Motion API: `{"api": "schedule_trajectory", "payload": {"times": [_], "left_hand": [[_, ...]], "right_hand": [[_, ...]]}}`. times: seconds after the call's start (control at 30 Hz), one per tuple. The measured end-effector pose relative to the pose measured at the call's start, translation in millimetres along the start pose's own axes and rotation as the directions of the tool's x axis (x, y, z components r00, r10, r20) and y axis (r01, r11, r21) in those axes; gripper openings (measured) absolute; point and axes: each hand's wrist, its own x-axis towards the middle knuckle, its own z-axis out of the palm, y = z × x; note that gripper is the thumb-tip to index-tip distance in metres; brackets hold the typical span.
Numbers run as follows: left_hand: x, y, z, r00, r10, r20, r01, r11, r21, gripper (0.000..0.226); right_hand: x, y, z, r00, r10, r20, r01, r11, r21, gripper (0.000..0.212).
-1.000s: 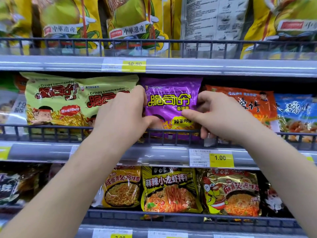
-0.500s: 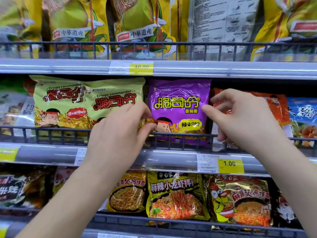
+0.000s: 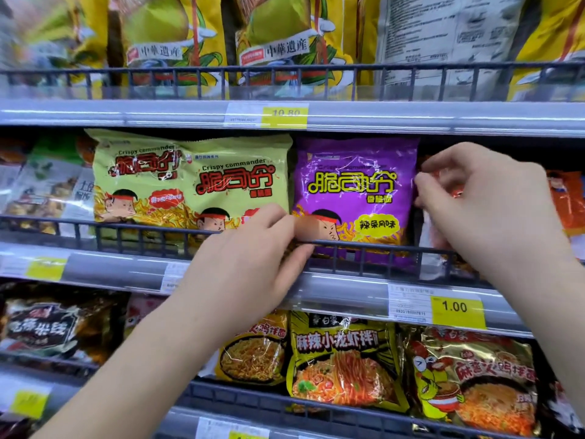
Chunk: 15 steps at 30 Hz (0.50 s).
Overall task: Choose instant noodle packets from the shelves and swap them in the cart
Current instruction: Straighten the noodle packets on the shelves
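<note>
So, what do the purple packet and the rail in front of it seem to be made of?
Purple packet: thin plastic film with a glossy finish. It is crinkled and shows white glare streaks.
Rail: probably metal wire with a dark, fairly matte coating. It has thin straight bars joined in a grid, with little shine.

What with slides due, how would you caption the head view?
Left hand and right hand flank a purple noodle packet standing behind the middle shelf's wire rail.
</note>
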Motion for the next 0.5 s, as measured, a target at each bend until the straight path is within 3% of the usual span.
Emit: {"api": "schedule_trajectory", "payload": {"times": [0.1,0.23,0.37,0.5], "left_hand": [[-26.6,-15.5,-7.5,0.994,-0.018,-0.105,0.002,0.989,-0.145,0.024],[-60.1,-67.1,-30.6,0.925,-0.219,-0.311,0.165,0.968,-0.190,0.012],[-51.9,-106.1,-37.6,0.893,-0.341,-0.293,0.276,0.930,-0.242,0.011],[-30.1,-124.1,-29.4,0.922,-0.308,-0.233,0.241,0.930,-0.277,0.026]], "right_hand": [[-19.6,-17.3,1.7,0.996,-0.083,-0.042,0.085,0.996,0.036,0.015],[-39.7,-41.1,20.4,0.984,-0.116,0.133,0.091,0.980,0.176,0.022],[-40.4,-76.6,48.8,0.975,-0.104,0.199,0.055,0.969,0.239,0.022],[-38.5,-107.6,77.0,0.983,-0.081,0.165,0.068,0.994,0.085,0.024]]}}
